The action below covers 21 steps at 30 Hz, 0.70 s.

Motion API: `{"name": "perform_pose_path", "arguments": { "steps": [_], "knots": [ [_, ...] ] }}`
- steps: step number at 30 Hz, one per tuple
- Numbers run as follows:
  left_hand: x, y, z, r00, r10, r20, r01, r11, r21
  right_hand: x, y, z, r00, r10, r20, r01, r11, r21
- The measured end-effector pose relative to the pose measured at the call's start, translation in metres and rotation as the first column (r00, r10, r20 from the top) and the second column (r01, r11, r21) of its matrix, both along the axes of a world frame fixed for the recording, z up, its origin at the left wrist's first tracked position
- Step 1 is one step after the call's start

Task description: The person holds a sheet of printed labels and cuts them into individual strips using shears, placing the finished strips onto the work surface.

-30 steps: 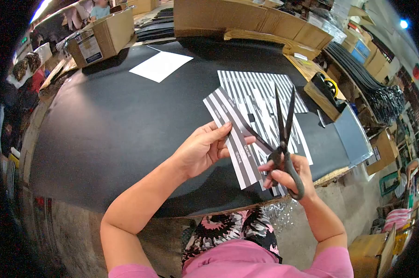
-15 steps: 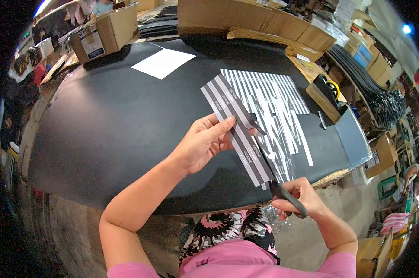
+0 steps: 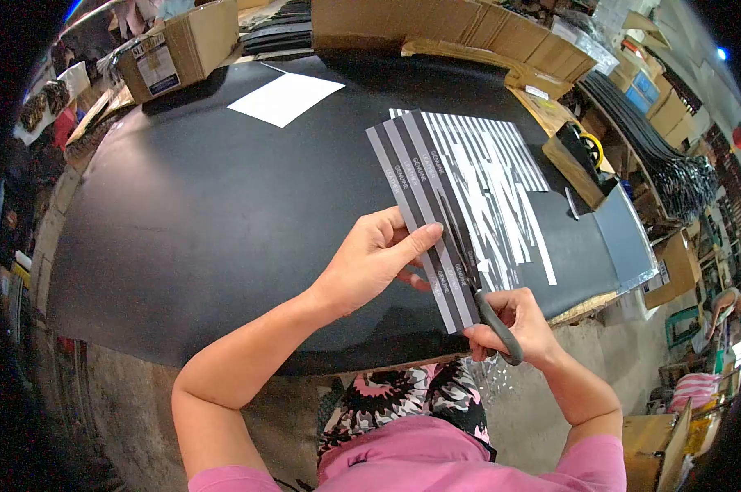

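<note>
My left hand (image 3: 378,258) pinches a grey-and-black striped sheet (image 3: 401,168) printed "GENUINE LEATHER", with the thumb on top and the fingers beneath. The sheet is tilted over the table. My right hand (image 3: 519,324) grips black-handled scissors (image 3: 499,326), their blades lying lengthwise along the sheet's right-hand stripe. Whether the blades are fully closed is hard to see. Beyond the sheet, a pile of loose white and dark strips (image 3: 501,213) overlaps a larger striped sheet (image 3: 501,135) on the table.
A white sheet (image 3: 287,100) lies on the black tabletop (image 3: 190,221). Cardboard boxes (image 3: 194,53) stand along the far edge. At the right are a small open box (image 3: 575,168) with a yellow tape roll (image 3: 592,149) and a stack of dark strips (image 3: 641,135).
The scissors have moved up and left along the sheet, blades further forward. The loose stripe that curled away at the right now lies nearly in line with the sheet. My left hand shifted slightly right and down.
</note>
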<state>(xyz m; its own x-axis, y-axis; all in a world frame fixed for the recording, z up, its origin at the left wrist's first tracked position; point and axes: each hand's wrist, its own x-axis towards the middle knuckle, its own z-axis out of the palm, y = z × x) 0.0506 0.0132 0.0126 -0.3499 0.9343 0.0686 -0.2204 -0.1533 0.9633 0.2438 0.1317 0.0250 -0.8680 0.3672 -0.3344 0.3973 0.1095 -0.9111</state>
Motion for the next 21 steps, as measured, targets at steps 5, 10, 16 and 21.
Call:
{"name": "perform_pose_path", "arguments": {
  "steps": [5,10,16,21],
  "knots": [
    [-0.006,-0.003,0.007,0.996,-0.071,0.054,0.075,0.994,-0.074,0.002,0.003,-0.001,0.998,0.035,-0.056,-0.036,0.999,-0.007],
    [-0.001,-0.002,0.003,0.996,-0.062,0.069,0.066,0.997,-0.051,0.001,0.005,-0.001,1.000,0.000,-0.002,0.000,0.993,-0.115],
    [-0.004,0.000,0.000,1.000,-0.012,0.003,0.013,0.997,-0.078,-0.001,0.003,-0.004,0.999,-0.029,-0.020,0.024,0.977,-0.211],
    [-0.012,0.000,-0.003,0.984,-0.104,0.144,0.121,0.986,-0.112,-0.003,0.004,-0.006,0.999,0.003,-0.035,-0.011,0.970,-0.242]
  ]
}}
